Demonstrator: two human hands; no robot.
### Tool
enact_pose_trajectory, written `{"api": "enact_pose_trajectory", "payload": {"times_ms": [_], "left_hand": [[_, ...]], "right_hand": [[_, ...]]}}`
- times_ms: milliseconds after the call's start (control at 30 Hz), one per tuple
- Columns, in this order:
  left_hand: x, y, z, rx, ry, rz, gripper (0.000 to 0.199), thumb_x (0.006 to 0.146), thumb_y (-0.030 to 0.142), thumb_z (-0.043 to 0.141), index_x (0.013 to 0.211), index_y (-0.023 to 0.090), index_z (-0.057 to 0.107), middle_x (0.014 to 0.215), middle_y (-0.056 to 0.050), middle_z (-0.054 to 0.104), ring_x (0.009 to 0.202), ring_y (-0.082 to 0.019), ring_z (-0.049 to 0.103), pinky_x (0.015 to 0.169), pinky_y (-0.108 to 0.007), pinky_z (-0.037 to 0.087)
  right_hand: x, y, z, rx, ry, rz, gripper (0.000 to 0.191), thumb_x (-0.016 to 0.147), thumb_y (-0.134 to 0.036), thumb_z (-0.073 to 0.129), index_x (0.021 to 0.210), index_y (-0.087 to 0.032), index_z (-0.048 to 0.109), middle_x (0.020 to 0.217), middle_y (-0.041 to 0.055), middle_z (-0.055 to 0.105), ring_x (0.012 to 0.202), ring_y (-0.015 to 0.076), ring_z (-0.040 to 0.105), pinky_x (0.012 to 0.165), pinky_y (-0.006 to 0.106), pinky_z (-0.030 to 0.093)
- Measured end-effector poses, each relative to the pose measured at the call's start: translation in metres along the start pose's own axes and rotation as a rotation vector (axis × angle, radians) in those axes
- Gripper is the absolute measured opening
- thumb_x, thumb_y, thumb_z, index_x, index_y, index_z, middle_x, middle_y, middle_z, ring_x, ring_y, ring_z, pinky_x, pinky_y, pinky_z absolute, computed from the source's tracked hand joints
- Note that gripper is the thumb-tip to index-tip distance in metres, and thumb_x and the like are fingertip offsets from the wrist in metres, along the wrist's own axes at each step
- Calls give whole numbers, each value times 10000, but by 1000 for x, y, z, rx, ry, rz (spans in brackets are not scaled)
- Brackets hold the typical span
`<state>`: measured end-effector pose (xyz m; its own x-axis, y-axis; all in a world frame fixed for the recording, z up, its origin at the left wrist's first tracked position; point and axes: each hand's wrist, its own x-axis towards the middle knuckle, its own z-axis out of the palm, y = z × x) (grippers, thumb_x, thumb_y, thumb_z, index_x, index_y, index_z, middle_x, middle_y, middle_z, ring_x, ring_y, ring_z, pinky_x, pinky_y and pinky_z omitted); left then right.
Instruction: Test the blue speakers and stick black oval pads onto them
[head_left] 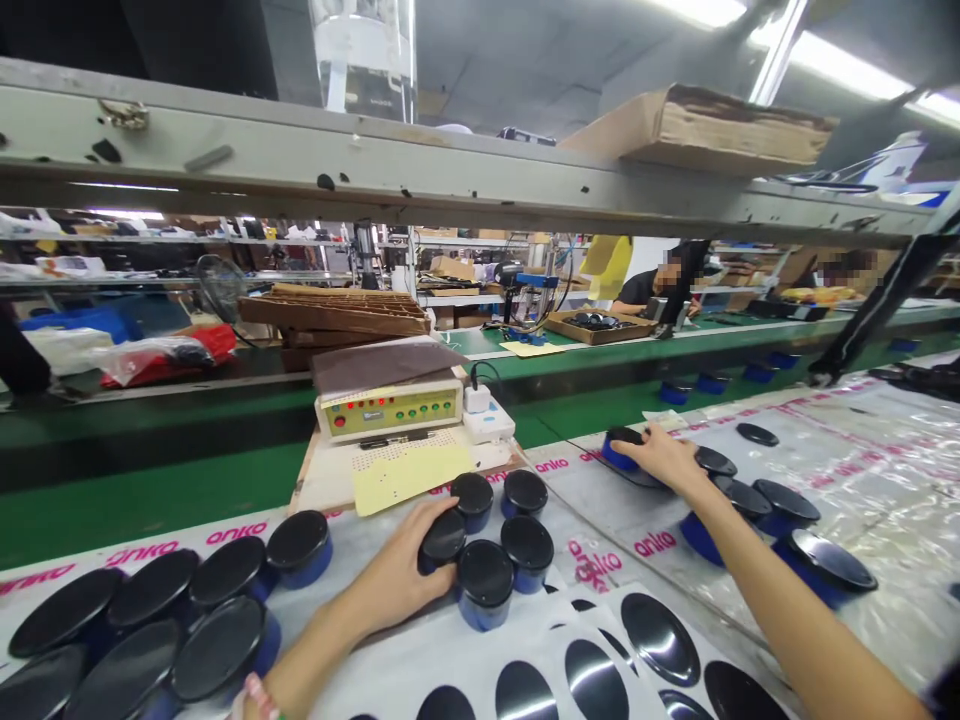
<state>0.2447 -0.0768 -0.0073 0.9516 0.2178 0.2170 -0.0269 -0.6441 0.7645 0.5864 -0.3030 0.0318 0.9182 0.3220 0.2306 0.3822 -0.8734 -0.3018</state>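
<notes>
Holding: the left hand (401,575) has its fingers curled round a small blue pot with a black lid (442,543).
Pot's place: it sits at the left edge of a little bunch of five pots (491,535) on the plastic sheet (600,505), just in front of the yellow paper (409,475).
Right hand: the right hand (664,458) reaches far out and its fingers are closed over another blue pot (621,450) near the green belt (150,495).
Beside it: more blue pots with black lids (757,505) sit in a row just right of that hand.
Left corner: a big bunch of the same pots (150,625) is close together.
Near edge: flat black ovals (660,640) lie on the sheet.
Box: a cream box with red and green lights (390,408) stands behind the yellow paper.
Far away: other people sit at a table (825,312) across the belt.
</notes>
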Motion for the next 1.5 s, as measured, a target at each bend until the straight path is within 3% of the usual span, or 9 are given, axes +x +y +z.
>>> {"api": "enact_pose_trajectory", "payload": {"times_ms": [167,300,433,667,833,1000,1100,1200,1500], "left_hand": [[-1,0,-1,-20,4,32,725,737,205,619,1371,247,268,1431,-76,339,1310,-229,332,1114,-423,246],[-2,-4,-2,-28,36,15,790,713,262,672,1386,248,258,1443,-75,346,1313,-254,338,1115,-447,245],[-3,-5,-2,-10,82,-15,776,682,321,722,1355,256,341,1397,-77,421,1274,-283,395,1089,-476,287],[-2,-3,3,-1,187,-10,772,642,236,752,1318,262,381,1348,-45,478,1227,-257,448,1062,-421,342],[-2,-2,0,-30,167,-26,827,613,256,780,1328,257,364,1358,-56,465,1228,-266,443,1064,-420,333],[0,5,-4,-95,259,-128,685,585,269,787,1184,239,455,1175,-40,566,1074,-250,535,953,-396,419],[2,15,-6,-81,418,-152,643,578,254,776,1133,215,454,1126,-48,544,1036,-232,533,927,-383,427],[3,29,-10,-10,430,-124,596,573,268,776,1094,227,491,1080,-33,530,1001,-218,532,891,-372,446],[-2,54,-13,430,417,31,686,581,180,751,1196,195,449,1088,-59,490,996,-234,463,856,-385,454]], "right_hand": [[-25,-5,-9,-51,-15,25,278,707,-483,528,723,-208,482,1043,186,597,1187,458,366,864,685,245],[-35,-55,-37,31,-80,-174,315,751,-516,473,808,-207,460,966,131,609,990,335,546,789,449,418],[-56,-117,-56,109,-293,-536,305,798,-513,443,867,-217,457,880,54,622,753,208,587,654,299,435],[-98,-165,-10,85,-599,-903,209,675,-320,620,816,-211,511,798,27,637,713,199,586,587,257,417],[-93,-152,17,62,-581,-946,109,725,-267,567,806,-216,517,878,55,636,863,243,583,702,304,423],[-90,-148,7,29,-464,-879,67,777,-228,501,830,-191,485,931,116,603,883,293,552,781,421,383],[-113,-163,-15,232,-491,-913,234,873,-385,435,1026,-210,459,935,71,574,831,228,538,761,363,404],[-141,-179,-28,522,-618,-945,342,860,-424,487,1135,-232,417,916,37,556,807,194,529,722,315,425],[-154,-187,-11,1026,-725,-724,152,848,-360,508,865,-222,446,808,-18,437,786,149,472,685,257,426]]}}
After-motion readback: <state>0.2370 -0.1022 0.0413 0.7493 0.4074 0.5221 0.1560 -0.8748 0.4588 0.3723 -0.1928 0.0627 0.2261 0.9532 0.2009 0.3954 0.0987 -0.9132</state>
